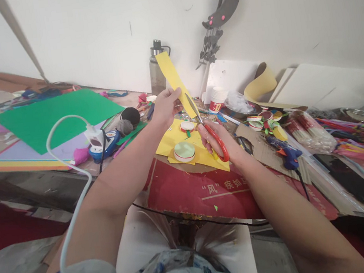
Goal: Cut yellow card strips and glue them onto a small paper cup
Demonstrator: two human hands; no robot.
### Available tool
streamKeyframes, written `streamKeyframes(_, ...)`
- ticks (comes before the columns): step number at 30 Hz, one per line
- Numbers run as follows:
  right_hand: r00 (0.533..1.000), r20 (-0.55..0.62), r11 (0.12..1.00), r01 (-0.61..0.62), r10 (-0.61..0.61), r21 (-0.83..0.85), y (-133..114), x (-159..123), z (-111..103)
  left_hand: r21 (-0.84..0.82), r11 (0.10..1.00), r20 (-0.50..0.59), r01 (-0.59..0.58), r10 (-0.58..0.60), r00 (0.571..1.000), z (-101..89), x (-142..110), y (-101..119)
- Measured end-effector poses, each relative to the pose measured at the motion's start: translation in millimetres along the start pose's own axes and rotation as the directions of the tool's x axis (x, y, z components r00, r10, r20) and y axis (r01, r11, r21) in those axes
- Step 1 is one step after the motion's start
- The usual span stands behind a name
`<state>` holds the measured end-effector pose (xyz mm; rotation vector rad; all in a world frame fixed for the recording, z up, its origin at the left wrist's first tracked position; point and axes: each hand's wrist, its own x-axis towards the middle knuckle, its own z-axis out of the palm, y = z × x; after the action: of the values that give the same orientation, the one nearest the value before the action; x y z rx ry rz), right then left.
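My left hand (167,107) pinches a long strip of yellow paper (170,72) between thumb and fingers, raised above the table. In my right hand (211,138) is a pair of scissors (219,142) with red handles. Their blades point up and lie against the strip's lower right edge; whether they are cutting into it I cannot tell. Below my hands lies more yellow paper (166,144). On it rest a round piece with a pale green top (184,151) and a smaller round piece with a red rim (187,126).
A bottle (157,74) and stacked paper cups (218,99) stand at the back. Green paper (60,115) and a power strip (105,145) with a white cable lie left. A blue glue gun (289,156) and a phone (353,179) lie right. Red cardboard (190,192) covers the front.
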<state>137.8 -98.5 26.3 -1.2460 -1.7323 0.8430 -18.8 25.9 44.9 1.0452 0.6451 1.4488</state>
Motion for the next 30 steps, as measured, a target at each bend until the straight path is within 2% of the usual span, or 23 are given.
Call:
streamKeyframes(7,0.998,-0.002,0.998,0.059,-0.059,-0.015,-0.1,-3.4,-0.8,-0.001,1.0,0.031,-0.002,0.002,1.0,0.4,0.5,-2.6)
streamKeyframes(13,1.0,0.0,0.999,0.019,-0.019,0.026,-1.4,-3.4,0.7,0.004,1.0,0.036,-0.003,0.003,0.999,-0.1,0.5,-2.6)
streamKeyframes(30,1.0,-0.022,1.0,-0.009,0.009,0.01,-4.8,-5.5,3.6,-0.032,0.999,0.04,0.025,-0.023,0.999,-0.2,1.2,-3.4)
